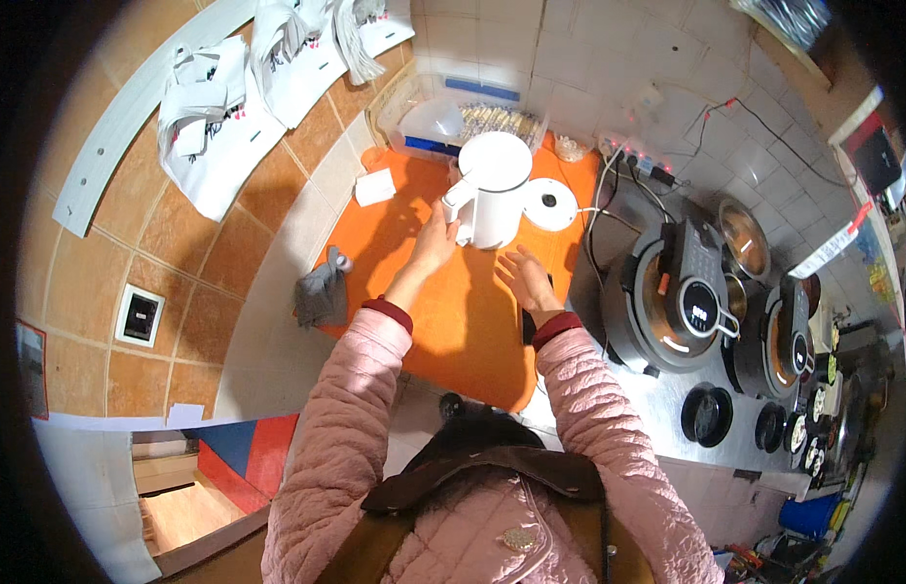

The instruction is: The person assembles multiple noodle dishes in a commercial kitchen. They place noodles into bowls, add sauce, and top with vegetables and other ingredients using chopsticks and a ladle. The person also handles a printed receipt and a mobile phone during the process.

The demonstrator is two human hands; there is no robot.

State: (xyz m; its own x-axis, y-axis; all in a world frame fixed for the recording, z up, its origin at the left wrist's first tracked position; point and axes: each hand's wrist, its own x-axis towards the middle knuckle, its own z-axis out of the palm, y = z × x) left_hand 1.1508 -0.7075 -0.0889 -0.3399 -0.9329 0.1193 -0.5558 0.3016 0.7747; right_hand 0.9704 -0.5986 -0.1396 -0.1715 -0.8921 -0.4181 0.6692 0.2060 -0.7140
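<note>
A white electric kettle (494,216) with its lid on is at the far middle of the orange table (443,331). My left hand (435,243) is closed round the kettle's handle, on its left side. Close to the kettle's lower right, my right hand (526,280) has its fingers stretched apart and holds nothing. Just right of the kettle lies its round white power base (550,203), black in the middle, with a white cord. Whether the kettle's bottom touches the tabletop, I cannot tell.
A clear plastic bin (424,122) stands behind the kettle, beside a small white box (375,187). A grey cloth (320,292) hangs at the table's left edge. On the metal counter at right are electric cookers (657,311), black round dishes (707,416) and a lit power strip (638,164).
</note>
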